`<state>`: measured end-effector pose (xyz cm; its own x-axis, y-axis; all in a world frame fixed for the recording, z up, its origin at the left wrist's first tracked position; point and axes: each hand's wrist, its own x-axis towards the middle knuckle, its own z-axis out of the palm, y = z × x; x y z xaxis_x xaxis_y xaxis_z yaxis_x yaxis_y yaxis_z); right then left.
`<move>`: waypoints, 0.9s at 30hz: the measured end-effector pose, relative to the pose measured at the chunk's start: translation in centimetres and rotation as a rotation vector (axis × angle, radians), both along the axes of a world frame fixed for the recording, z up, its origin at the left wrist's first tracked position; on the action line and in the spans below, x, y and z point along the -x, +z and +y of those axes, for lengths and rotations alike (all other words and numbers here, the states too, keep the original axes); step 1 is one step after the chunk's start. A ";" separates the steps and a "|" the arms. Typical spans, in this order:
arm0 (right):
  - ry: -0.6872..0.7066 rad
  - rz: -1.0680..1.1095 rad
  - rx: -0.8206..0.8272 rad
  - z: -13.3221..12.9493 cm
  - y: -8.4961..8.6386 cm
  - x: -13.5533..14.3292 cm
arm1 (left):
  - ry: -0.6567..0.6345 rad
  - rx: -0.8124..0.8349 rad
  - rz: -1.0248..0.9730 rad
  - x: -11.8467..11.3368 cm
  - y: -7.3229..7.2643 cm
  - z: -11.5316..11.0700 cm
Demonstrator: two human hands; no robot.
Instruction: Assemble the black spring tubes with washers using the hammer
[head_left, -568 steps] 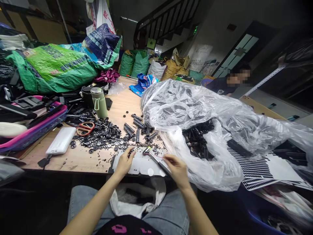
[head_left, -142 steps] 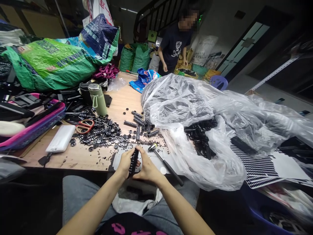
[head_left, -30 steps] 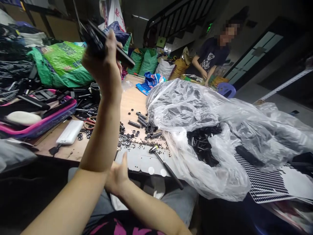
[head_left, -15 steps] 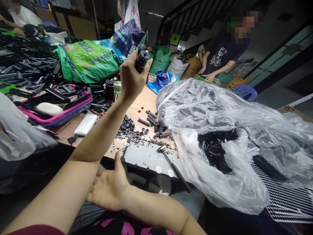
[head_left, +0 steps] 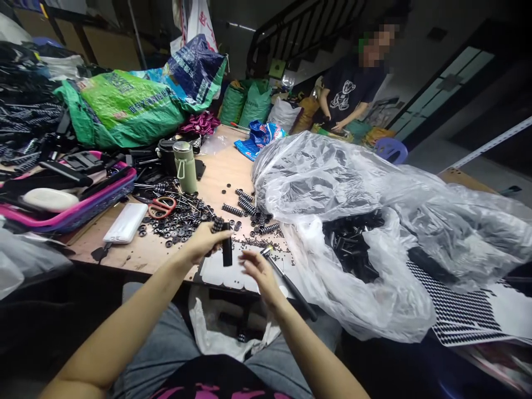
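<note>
Where the black bar (head_left: 227, 252) points: one end to 12 o'clock, away from the wearer, the other to 6; its long axis stands nearly straight up and down in view.
Bar's place: in the left hand (head_left: 204, 241), in front of the white sheet (head_left: 220, 271) at the table's near edge; whether its lower end touches the sheet, I cannot tell.
Left grip: closed round the bar's upper part, thumb lying across toward 3 o'clock.
Studded rod (head_left: 216, 223): in that same hand, just beside the bar at 10 to 11 o'clock; whether the two are joined is unclear.
Right hand (head_left: 262, 272): at 4 o'clock from the bar, near but apart from it; fingers loosely bent, slightly spread, unclenched and free.
Hammer (head_left: 294, 289): just beside the right hand, head toward 10 to 11 o'clock, handle toward 4 to 5.
Loose rods (head_left: 248, 207): heaped at 1 o'clock from the bar.
Black discs (head_left: 178, 228): scattered between 9 and 10, with scissors (head_left: 163, 208) near them at 10.
Green bottle (head_left: 187, 169): upright at 11.
Clear plastic bag (head_left: 316, 177): bulky, at 2.
White sack (head_left: 203, 328): in the wearer's lap, toward 6.
Another person (head_left: 349, 94): standing beyond the table, between 1 and 2.
</note>
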<state>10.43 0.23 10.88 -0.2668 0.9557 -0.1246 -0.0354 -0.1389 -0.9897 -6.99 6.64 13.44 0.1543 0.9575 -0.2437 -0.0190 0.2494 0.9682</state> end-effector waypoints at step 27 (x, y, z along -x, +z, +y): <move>0.151 -0.498 -0.675 0.8 -0.4 -1.8 | -0.004 0.168 -0.349 -4.5 -4.5 -4.1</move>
<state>12.24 1.00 10.50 -0.4629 0.8257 0.3224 0.3977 0.5185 -0.7570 -2.52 2.50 8.93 0.2595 0.9079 -0.3293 -0.3387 0.4049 0.8493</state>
